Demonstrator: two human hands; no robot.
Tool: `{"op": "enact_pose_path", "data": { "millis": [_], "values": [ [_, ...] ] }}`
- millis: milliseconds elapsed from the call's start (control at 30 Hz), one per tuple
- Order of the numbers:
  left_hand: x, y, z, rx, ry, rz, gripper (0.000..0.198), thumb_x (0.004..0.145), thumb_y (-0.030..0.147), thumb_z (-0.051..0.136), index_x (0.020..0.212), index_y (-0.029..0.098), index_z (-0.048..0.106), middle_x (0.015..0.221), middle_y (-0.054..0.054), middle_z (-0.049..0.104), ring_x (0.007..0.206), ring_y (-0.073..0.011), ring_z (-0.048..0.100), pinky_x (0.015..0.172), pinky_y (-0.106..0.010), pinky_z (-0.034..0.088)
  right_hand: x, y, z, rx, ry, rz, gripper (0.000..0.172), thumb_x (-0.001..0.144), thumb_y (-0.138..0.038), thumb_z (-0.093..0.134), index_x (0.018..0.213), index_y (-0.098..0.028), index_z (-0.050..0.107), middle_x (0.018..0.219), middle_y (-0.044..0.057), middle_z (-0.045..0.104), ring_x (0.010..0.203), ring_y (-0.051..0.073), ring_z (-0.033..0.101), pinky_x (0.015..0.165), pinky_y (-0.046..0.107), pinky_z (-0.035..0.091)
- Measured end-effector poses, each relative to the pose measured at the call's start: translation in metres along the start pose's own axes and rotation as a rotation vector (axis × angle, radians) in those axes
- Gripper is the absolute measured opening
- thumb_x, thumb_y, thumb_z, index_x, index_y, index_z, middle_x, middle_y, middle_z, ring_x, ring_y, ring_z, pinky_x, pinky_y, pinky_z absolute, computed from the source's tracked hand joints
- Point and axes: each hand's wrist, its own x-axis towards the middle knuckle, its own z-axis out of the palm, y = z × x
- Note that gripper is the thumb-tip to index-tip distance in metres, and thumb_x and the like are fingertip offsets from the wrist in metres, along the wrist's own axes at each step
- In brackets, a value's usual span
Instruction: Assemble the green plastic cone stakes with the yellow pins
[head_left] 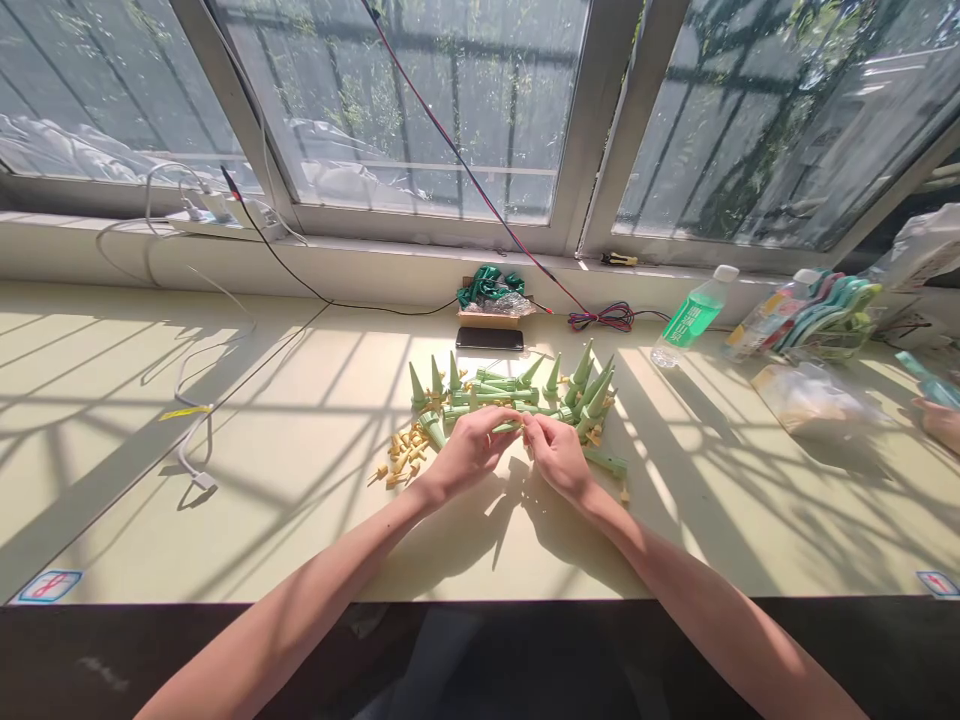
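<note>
My left hand (469, 450) and my right hand (556, 452) meet at the middle of the pale yellow table (300, 520), fingers pinched together on a green cone-shaped plastic piece (508, 427) held between them. Just beyond my fingers lies a heap of green cones (525, 392), some upright, some lying flat. Left of my left hand are several small yellow plastic bits (401, 458). One green piece (606, 461) lies to the right of my right hand.
A black phone (489, 339) lies behind the heap, with a small box of green items (491, 298) behind it. A green bottle (690, 317) and plastic bags (814, 400) are at the right. White cables (191, 400) and a power strip (225, 210) are at the left. Another person's hand (939, 420) shows at the right edge.
</note>
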Motion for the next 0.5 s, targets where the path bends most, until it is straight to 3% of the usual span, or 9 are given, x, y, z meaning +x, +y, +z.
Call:
{"op": "enact_pose_path", "data": {
  "millis": [167, 300, 500],
  "values": [
    [-0.0002, -0.0008, -0.0045, 0.084, -0.025, 0.048, 0.015, 0.094, 0.026, 0.057, 0.099, 0.017, 0.067, 0.084, -0.006, 0.066, 0.062, -0.0129, 0.053, 0.06, -0.026, 0.041, 0.0005, -0.0021, -0.0025, -0.035, 0.016, -0.02, 0.053, 0.099, -0.055, 0.039, 0.06, -0.02, 0.046, 0.055, -0.002, 0.044, 0.052, 0.012, 0.04, 0.052, 0.026, 0.03],
    [0.0002, 0.0001, -0.0085, 0.181, -0.072, 0.039, 0.01, 0.089, 0.022, 0.057, 0.082, 0.017, 0.062, 0.063, 0.001, 0.05, 0.055, -0.0116, 0.043, 0.057, -0.025, 0.034, 0.0016, -0.0024, -0.0056, -0.049, 0.116, -0.004, 0.055, 0.1, -0.057, 0.036, 0.061, -0.02, 0.048, 0.051, -0.003, 0.042, 0.048, 0.012, 0.039, 0.05, 0.026, 0.03],
    [-0.0014, -0.0051, -0.0048, 0.218, -0.18, -0.013, 0.021, 0.086, 0.022, 0.054, 0.067, 0.019, 0.048, 0.063, 0.001, 0.048, 0.056, -0.0114, 0.041, 0.057, -0.026, 0.031, 0.003, 0.0003, -0.0086, -0.065, 0.175, 0.007, 0.054, 0.1, -0.055, 0.036, 0.062, -0.02, 0.052, 0.049, -0.003, 0.039, 0.047, 0.013, 0.038, 0.051, 0.027, 0.03]
  ]
}}
